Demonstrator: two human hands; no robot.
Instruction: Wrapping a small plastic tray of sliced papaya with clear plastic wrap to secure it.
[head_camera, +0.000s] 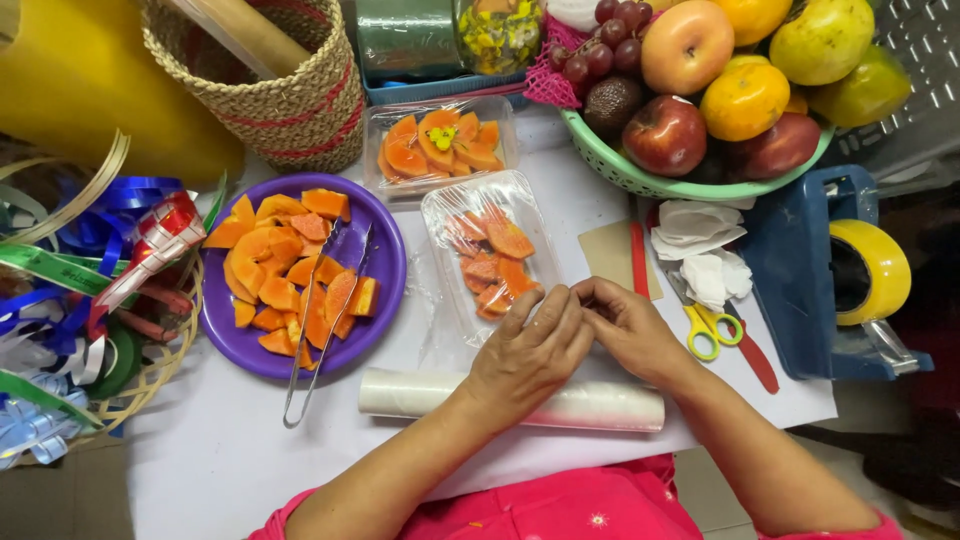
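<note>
White tabletop: both hands' fingers (556, 312) pinch film above cling-film roll (600, 405) lying left-right.

Looks like fruit shop packing spot, maybe gift-basket stall. White-covered bench (230, 450) crowded: green bowl (640, 180) heaped with apples, oranges, grapes; purple plate (385, 260) of cut papaya with metal tongs (310, 370); two clear trays (440, 105) of papaya under film. Cling-film roll (420, 392) near front edge, blue tape dispenser (800, 270) right, yellow-handled scissors (712, 325), woven basket (290, 100), heap of coloured ribbons (90, 270) left.
</note>
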